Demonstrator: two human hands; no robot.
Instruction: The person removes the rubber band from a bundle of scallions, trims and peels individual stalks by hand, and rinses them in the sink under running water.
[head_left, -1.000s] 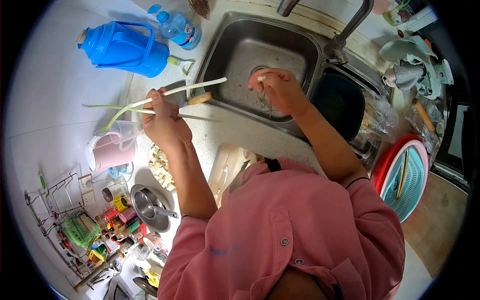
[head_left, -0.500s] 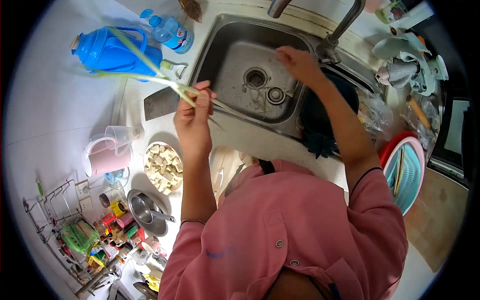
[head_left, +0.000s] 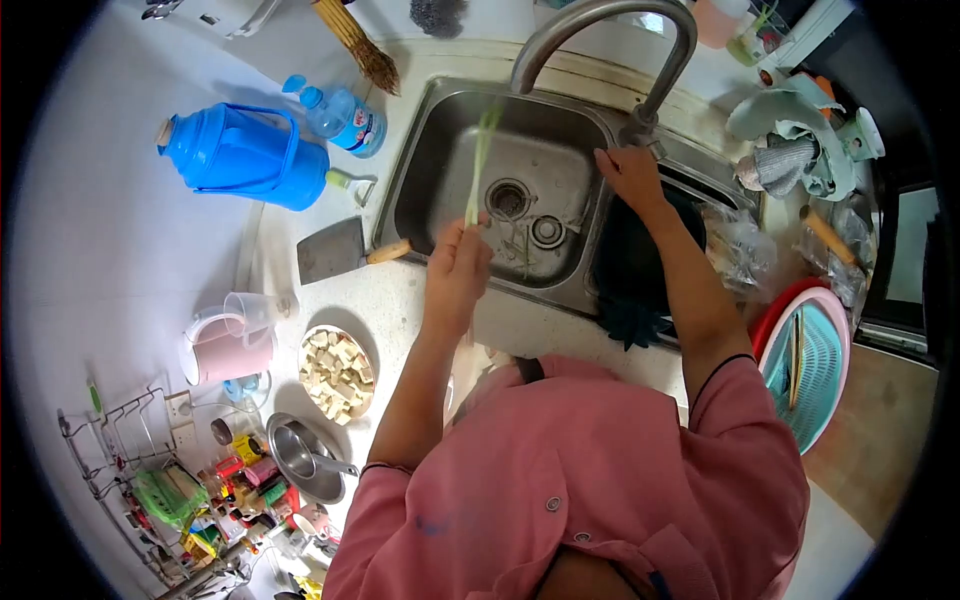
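My left hand (head_left: 460, 262) is closed around the scallions (head_left: 482, 165), their green ends pointing away over the sink (head_left: 440, 190). The far ends are blurred by motion. Right at the base of the faucet (head_left: 602, 12) is my right hand (head_left: 632, 178), its fingers curled together. Whatever they grip, if anything, is hidden. No water stream shows below the spout. Bits of green and pale scraps lie by the drain (head_left: 510, 200). Left of the sink, a cleaver (head_left: 335, 250) with a wooden handle rests on the counter.
Cut tofu cubes (head_left: 338, 375) fill a bowl beside my left forearm. A blue thermos (head_left: 245, 155), a detergent bottle (head_left: 350, 122) and a peeler (head_left: 352, 185) stand or lie at the left. A dark basin (head_left: 640, 250) occupies the right bay; colanders (head_left: 815, 360) sit further right.
My left hand has moved right and lower with the scallions, which have swung from pointing left to pointing away over the sink. My right hand has come to the faucet base. The view has shifted.
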